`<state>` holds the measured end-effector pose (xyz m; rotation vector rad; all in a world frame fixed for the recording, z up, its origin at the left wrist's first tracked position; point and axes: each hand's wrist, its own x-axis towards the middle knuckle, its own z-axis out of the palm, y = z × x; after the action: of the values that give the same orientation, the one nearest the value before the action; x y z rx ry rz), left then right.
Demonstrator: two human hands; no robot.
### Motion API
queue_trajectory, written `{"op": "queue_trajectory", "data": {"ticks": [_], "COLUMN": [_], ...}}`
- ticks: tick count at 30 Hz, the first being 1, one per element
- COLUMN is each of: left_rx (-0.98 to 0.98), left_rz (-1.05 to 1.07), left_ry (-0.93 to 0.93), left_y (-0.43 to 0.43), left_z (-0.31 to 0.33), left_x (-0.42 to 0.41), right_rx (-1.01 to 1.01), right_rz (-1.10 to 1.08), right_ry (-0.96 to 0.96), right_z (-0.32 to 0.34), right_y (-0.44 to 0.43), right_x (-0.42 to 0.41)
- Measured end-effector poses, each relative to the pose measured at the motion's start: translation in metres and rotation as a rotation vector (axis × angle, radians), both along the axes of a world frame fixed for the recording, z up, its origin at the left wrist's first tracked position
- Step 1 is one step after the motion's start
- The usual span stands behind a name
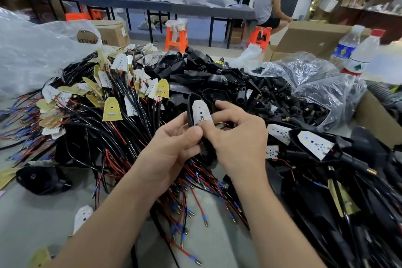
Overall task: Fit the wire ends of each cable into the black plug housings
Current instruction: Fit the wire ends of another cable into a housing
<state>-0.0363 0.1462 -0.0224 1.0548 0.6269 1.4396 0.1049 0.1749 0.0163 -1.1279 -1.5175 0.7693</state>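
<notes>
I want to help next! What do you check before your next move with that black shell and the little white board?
1. Black housing gripped by left hand and right hand: ok.
2. LED board lies in the housing's opening, LEDs facing up: ok.
3. Board fully seated: cannot tell.
4. Red wires clear of pinching: cannot tell, fingers hide them.
5. Pile of empty housings close by for the next one: ok.
</notes>
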Motion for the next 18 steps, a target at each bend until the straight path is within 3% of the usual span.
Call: {"op": "queue_trajectory", "data": {"ticks": [5,7,9,13,18], "left_rx": [-0.024,-0.037,-0.008,-0.036,-0.158], "left_rz": [0.028,0.035,-0.003,0.000,0.020], "left_ry": [-0.044,-0.025,-0.026,-0.023,0.024], "left_y": [0.002,0.000,-0.002,-0.004,-0.003], "left_z": [-0.002,-0.001,0.001,0.005,0.006], "left_x": [-0.003,-0.004,-0.004,-0.007,-0.002], "right_rx": [0.140,0.156,0.112,-0.084,0.157], "right_rz": [0.017,0.012,0.042,0.191,-0.055], "right_ry": [0.114,0.064,0.008,0.100,0.133], "right_z": [-0.007,-0.007,-0.005,-0.001,-0.008], "right_y": [-0.007,-0.006,-0.001,0.008,-0.002], "right_x": [-0.011,-0.012,-0.010,0.000,-0.008]}}
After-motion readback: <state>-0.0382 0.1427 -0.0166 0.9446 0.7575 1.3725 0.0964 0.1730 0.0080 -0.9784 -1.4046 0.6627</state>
